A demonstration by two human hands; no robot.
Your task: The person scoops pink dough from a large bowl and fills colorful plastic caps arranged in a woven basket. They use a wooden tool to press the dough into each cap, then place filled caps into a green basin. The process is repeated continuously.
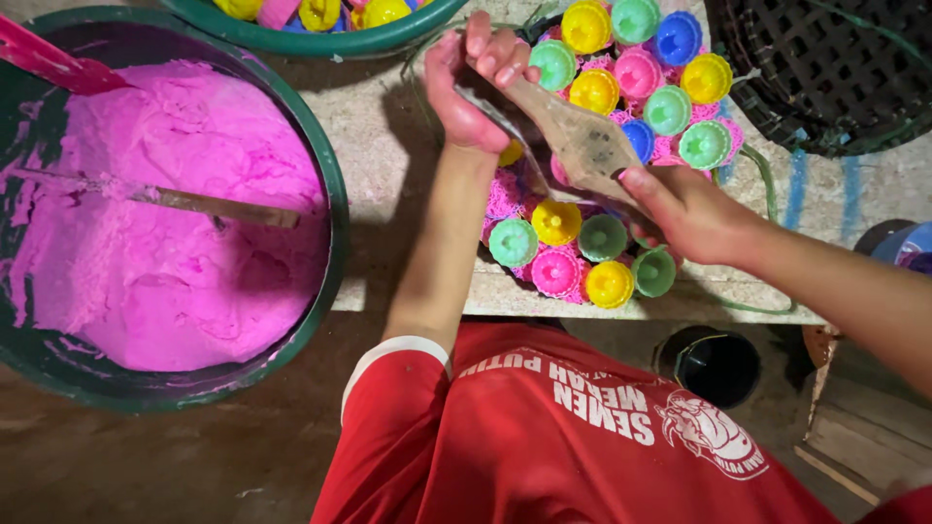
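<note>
left hand (476, 82): fist closed, arm stretched forward | right hand (684, 209): fingers curled, reaching in from right

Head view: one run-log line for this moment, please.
left hand: shut on scraper | right hand: shut on scraper | scraper: over coloured moulds | basin: pink powder

Worn brown wooden scraper (581, 136), slanted flat across pink-filled, colourful fluted moulds (556, 222) on the tray.

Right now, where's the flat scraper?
Head view, centre-right: the scraper lies across the coloured moulds, left hand gripping its top end, right hand its lower end.
</note>
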